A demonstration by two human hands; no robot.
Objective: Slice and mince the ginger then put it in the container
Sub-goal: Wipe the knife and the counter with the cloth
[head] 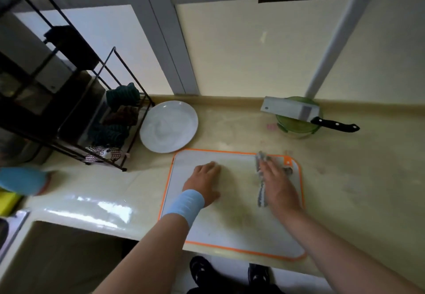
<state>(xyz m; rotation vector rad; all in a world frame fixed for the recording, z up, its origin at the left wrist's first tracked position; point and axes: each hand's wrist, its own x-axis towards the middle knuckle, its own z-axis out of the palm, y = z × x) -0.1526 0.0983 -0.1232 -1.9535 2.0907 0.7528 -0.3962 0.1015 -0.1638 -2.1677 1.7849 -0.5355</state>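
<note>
Ginger: no piece is showing plainly anywhere in view, so its colour, skin and shape are going unrecorded. A small dark bit [288,170] is lying at the far right corner of the board [207,229], too blurred to identify. Whether any ginger is sitting inside the container [296,131] cannot be told, since the knife [287,109] is lying flat across its mouth and hiding the contents. Handling, as a judgement from the kind of thing it is: ginger is light, firm, fibrous and knobbly, and it tends to roll on a smooth board. It is best pinned by its broadest side with the fingertips curled back from the blade. Once cut it is damp and clinging, so the mince is likely to be sticking to steel and skin and needing a scrape into the container. Left grip [203,178]: lying flat, palm down, on the bare board, fingers spread and holding nothing, apparently steadying it. Right grip [279,185]: fingers straight and wide, pressing a grey cloth [261,192] onto the right part of the board, blurred as if sweeping. The container is standing on the tabletop [356,178] beyond the board, by the wall. A white plate [169,125] is sitting to the far left of the board, beside a wire rack [119,109].
</note>
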